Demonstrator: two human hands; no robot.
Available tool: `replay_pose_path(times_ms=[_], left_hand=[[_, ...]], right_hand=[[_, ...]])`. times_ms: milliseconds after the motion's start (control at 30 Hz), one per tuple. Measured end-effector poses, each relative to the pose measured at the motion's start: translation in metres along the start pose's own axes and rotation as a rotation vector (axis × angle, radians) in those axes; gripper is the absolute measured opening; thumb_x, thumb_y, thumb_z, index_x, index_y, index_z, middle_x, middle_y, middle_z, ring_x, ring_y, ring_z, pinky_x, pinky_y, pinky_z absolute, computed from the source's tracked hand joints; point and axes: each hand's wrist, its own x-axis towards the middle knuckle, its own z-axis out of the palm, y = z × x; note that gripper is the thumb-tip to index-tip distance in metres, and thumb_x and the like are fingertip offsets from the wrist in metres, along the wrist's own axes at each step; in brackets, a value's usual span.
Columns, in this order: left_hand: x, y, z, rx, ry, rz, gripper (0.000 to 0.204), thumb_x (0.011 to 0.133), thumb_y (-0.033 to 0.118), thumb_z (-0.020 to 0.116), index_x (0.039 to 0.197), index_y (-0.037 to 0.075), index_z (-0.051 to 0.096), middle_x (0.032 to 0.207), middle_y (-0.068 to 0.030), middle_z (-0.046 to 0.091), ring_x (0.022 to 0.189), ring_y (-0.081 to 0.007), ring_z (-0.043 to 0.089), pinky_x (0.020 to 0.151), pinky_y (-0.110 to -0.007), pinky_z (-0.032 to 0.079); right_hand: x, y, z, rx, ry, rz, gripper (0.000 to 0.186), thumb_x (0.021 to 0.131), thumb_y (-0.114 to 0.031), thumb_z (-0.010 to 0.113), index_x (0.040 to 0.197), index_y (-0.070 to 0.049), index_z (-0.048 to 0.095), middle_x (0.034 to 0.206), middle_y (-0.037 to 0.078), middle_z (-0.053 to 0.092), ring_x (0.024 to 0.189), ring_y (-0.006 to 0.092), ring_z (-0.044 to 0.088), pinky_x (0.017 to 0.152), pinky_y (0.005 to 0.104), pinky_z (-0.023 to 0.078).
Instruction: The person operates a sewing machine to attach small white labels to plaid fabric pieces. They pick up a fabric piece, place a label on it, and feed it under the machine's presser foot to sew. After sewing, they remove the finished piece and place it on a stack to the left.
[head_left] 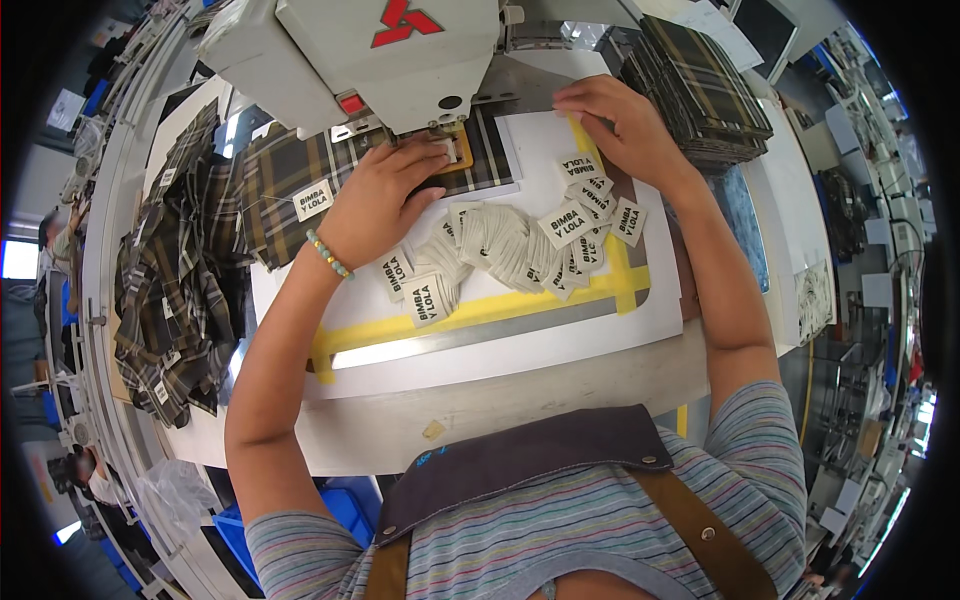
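Observation:
My left hand (pixel 385 190) lies palm down under the sewing machine head (pixel 400 70), its fingers stretched over plaid fabric (pixel 490 150). Its fingertips touch a small yellow-orange frame (pixel 463 147) with a pale label (pixel 449 150) inside it, partly covered by the fingers. The needle area is partly hidden behind the hand. My right hand (pixel 630 130) rests at the far right of the white work plate (pixel 540 135), fingers loosely bent and apart from the thumb, with nothing visible in them. Between my arms lies a spread heap of white printed fabric labels (pixel 495 245).
Stitched plaid pieces (pixel 175 290) hang in a heap at the left. A tall stack of plaid panels (pixel 695 90) stands at the far right. Yellow tape (pixel 480 315) borders the plate's near edge. A blue bin (pixel 345 515) sits below the table.

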Motion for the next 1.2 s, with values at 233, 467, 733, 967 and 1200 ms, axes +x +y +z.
replay_pose_path(times_ms=[233,467,733,967,1200], left_hand=[[0.001,-0.005,-0.002,-0.015,-0.006,0.023,0.040,0.101,0.017,0.071,0.139,0.004,0.070,0.148,-0.0094,0.067,0.144,-0.0313,0.055,0.116,-0.042,0.044],[0.003,-0.009,-0.003,-0.013,-0.033,-0.056,0.043,0.102,0.017,0.069,0.143,0.008,0.067,0.145,-0.0115,0.067,0.124,-0.0340,0.061,0.108,-0.041,0.046],[-0.008,-0.022,-0.006,-0.045,0.104,-0.054,0.040,0.097,0.012,0.073,0.136,0.005,0.070,0.130,-0.0127,0.070,0.118,-0.0366,0.060,0.108,-0.044,0.048],[-0.030,-0.040,-0.018,-0.003,0.220,-0.191,0.040,0.087,0.011,0.085,0.124,0.004,0.074,0.120,-0.0124,0.068,0.115,-0.0347,0.062,0.100,-0.043,0.052],[-0.032,-0.046,-0.019,-0.095,0.150,-0.348,0.048,0.079,0.022,0.094,0.120,0.005,0.075,0.113,-0.0117,0.065,0.118,-0.0328,0.058,0.103,-0.042,0.050]], right_hand=[[0.001,0.003,0.002,0.007,-0.004,-0.002,0.027,0.097,-0.003,0.064,0.119,-0.004,0.079,0.124,0.009,0.074,0.118,0.0309,0.068,0.101,0.0415,0.056],[-0.003,-0.002,0.006,0.028,-0.007,0.034,0.028,0.096,-0.001,0.064,0.120,-0.003,0.077,0.125,0.011,0.073,0.118,0.0313,0.069,0.102,0.0404,0.056],[-0.002,-0.013,0.011,0.084,-0.077,0.088,0.031,0.099,-0.003,0.063,0.127,-0.003,0.075,0.132,0.013,0.072,0.126,0.0326,0.066,0.109,0.0417,0.053],[0.021,-0.040,0.029,0.006,-0.297,-0.015,0.036,0.103,-0.017,0.063,0.135,-0.005,0.074,0.149,0.012,0.067,0.141,0.0310,0.056,0.118,0.0450,0.047],[0.026,-0.046,0.042,-0.048,-0.345,0.012,0.037,0.102,-0.019,0.064,0.133,-0.003,0.075,0.150,0.011,0.066,0.141,0.0315,0.056,0.119,0.0460,0.046]])
